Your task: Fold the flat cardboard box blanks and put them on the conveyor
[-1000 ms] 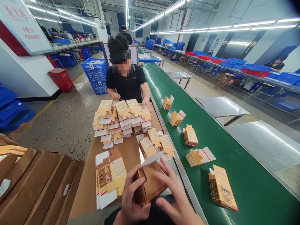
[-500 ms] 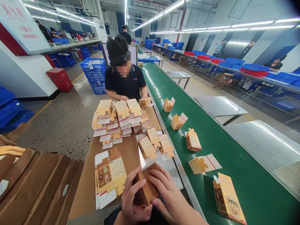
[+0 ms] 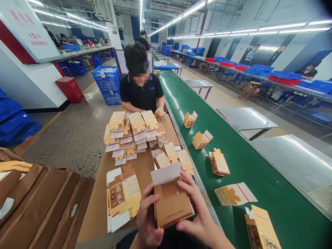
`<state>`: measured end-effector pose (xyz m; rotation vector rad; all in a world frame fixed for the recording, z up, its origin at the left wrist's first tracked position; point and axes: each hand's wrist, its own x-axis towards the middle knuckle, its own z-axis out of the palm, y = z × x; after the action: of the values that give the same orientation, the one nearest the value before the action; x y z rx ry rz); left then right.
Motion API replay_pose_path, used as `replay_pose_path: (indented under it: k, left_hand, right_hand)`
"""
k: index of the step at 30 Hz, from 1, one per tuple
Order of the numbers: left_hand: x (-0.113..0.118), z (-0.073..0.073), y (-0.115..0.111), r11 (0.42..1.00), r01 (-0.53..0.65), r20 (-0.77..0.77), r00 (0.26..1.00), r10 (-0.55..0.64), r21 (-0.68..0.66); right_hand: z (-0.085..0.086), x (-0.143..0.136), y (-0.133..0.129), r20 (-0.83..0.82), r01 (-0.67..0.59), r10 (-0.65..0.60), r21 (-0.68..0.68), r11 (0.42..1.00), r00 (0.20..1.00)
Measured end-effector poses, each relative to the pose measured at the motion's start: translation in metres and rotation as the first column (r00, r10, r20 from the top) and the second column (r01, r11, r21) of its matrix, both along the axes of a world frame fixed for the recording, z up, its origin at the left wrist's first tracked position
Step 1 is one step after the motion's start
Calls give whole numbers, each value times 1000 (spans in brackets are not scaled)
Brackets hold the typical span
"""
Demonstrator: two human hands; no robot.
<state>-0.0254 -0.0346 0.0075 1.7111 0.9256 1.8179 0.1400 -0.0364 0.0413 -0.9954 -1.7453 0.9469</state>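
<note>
Near our lap, the brown box (image 3: pixel 172 205) has turned its broad face up toward us, leaving its white flap (image 3: pixel 166 174) raised clear of our fingers; our left hand (image 3: pixel 147 219) and right hand (image 3: pixel 201 218) clasp opposite sides, while cartons (image 3: pixel 220 164) on the right-hand green belt (image 3: pixel 249 162) have drifted nearer.

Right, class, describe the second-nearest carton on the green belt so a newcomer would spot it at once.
Find the green belt right of the brown-topped table. In its row, take the second-nearest carton. Unlike both neighbours, it has a broad white flap with a red stripe spread away from the table.
</note>
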Motion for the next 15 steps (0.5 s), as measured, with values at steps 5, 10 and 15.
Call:
replay_pose_path:
  k: [5,10,15]
  left_hand:
    - [-1,-6,1,995,90,-47,995,-91,-38]
    - [-9,-9,2,998,63,-159,985,-61,6]
    - [-18,1,11,988,105,-300,952,-67,112]
  right_hand:
    - [4,-8,1,-19,5,-5,-6,1000,1000]
    - [17,-9,10,98,-40,29,115,993,995]
    - [30,2,18,169,-151,147,10,988,975]
